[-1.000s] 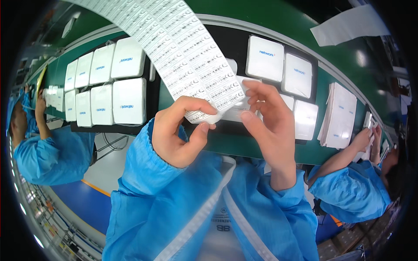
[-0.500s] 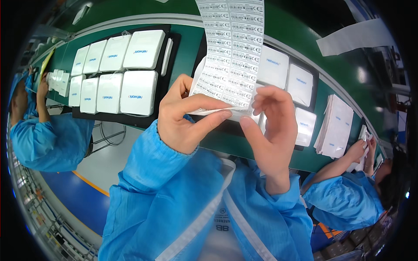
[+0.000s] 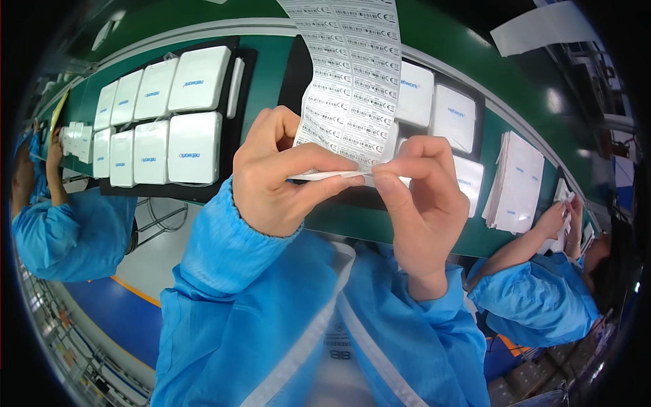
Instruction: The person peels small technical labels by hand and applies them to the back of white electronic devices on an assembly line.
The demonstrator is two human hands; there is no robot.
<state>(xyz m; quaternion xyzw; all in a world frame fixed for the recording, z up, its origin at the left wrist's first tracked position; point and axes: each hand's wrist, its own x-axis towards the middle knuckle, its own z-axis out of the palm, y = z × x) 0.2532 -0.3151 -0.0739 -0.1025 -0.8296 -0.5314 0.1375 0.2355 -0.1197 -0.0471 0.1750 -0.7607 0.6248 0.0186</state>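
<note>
A long sheet of white barcode labels (image 3: 352,81) hangs between my hands, its far end running out of the top of the view. My left hand (image 3: 274,180) is closed on the near end, thumb and index finger pinching the folded-over edge. At the right part of that same edge, my right hand (image 3: 427,203) pinches with thumb and index finger. Whether a single label is coming off between those fingertips is too small to tell. Behind the sheet, white square devices (image 3: 453,119) lie partly hidden on a black mat.
On the left, a black mat (image 3: 227,146) carries two rows of white devices (image 3: 195,152). A stack of white printed sheets (image 3: 519,180) stands to the right on the green table (image 3: 366,225). Co-workers in blue sleeves (image 3: 536,298) work at either side.
My right thumb and index finger, apart before, have closed on the edge of the label sheet. My left hand keeps its pinch. The whole view has shifted slightly.
</note>
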